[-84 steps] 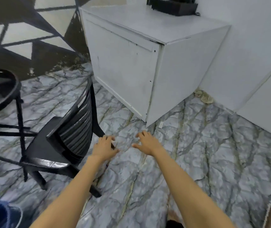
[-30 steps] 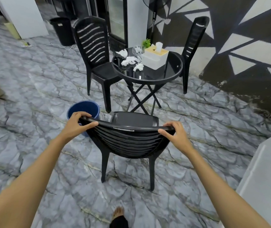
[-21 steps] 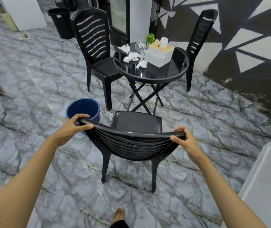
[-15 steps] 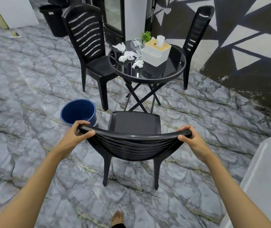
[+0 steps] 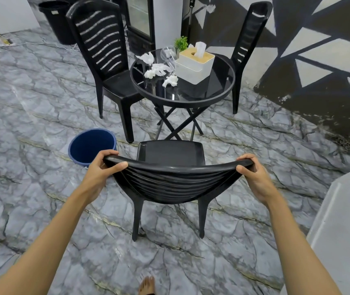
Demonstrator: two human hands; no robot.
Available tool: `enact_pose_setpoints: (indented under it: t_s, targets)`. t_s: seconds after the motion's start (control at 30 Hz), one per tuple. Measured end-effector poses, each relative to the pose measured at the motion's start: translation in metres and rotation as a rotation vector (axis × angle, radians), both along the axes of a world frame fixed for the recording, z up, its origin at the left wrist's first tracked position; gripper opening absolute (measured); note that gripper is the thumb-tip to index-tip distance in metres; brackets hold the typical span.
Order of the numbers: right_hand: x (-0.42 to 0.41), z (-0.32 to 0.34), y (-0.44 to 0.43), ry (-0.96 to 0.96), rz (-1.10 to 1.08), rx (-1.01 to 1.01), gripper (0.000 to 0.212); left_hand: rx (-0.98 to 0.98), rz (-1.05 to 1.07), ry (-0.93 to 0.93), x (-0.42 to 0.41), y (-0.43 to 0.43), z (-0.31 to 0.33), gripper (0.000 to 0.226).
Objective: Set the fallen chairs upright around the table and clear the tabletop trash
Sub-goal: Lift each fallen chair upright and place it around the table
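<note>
A black plastic chair (image 5: 170,154) stands upright in front of me, facing the round black glass table (image 5: 212,92). My left hand (image 5: 100,170) grips the left end of its top rail and my right hand (image 5: 252,174) grips the right end. Several crumpled white tissues (image 5: 159,70) lie on the tabletop beside a clear glass (image 5: 168,55), a white tissue box (image 5: 194,64) and a small green plant (image 5: 181,43). Two more black chairs stand upright at the table, one on the left (image 5: 106,58) and one at the far right (image 5: 249,37).
A blue bucket (image 5: 92,145) sits on the marble floor left of the near chair. A black bin (image 5: 58,20) stands at the back left. A white cabinet (image 5: 344,231) fills the right edge. My bare foot (image 5: 146,286) shows at the bottom.
Earlier the chair lay on its side by the cabinet. It now stands upright with both hands on its back, and over the last second it has shifted slightly nearer the table.
</note>
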State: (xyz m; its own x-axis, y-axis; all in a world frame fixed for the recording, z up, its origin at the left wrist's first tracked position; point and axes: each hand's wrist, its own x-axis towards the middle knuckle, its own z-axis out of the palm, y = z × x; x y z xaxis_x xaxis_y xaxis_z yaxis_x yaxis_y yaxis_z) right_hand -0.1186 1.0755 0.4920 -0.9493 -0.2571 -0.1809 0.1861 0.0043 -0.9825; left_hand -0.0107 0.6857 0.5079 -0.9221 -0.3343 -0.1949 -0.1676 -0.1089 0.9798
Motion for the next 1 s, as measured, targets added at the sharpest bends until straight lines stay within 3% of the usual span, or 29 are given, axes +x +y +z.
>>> enact_pose_setpoints:
  t_s: [0.17, 0.77, 0.83, 0.9, 1.0]
  targets:
    - [-0.002, -0.001, -0.004, 0.003, -0.044, -0.022, 0.073, -0.019, -0.039, -0.019, -0.023, -0.008, 0.002, 0.031]
    - [-0.006, 0.005, -0.007, -0.075, 0.011, 0.094, 0.085, -0.118, -0.114, -0.059, -0.027, -0.017, 0.003, 0.028]
    - [-0.003, 0.008, -0.007, -0.082, 0.012, 0.113, 0.089, -0.210, -0.145, -0.083, -0.023, -0.018, 0.007, 0.029]
    - [0.000, 0.012, -0.007, -0.079, 0.012, 0.164, 0.091, -0.453, -0.108, -0.077, -0.018, -0.019, 0.013, 0.034]
    - [0.007, 0.018, 0.001, -0.059, -0.020, 0.254, 0.085, -0.658, -0.017, 0.041, -0.012, -0.007, 0.031, 0.036]
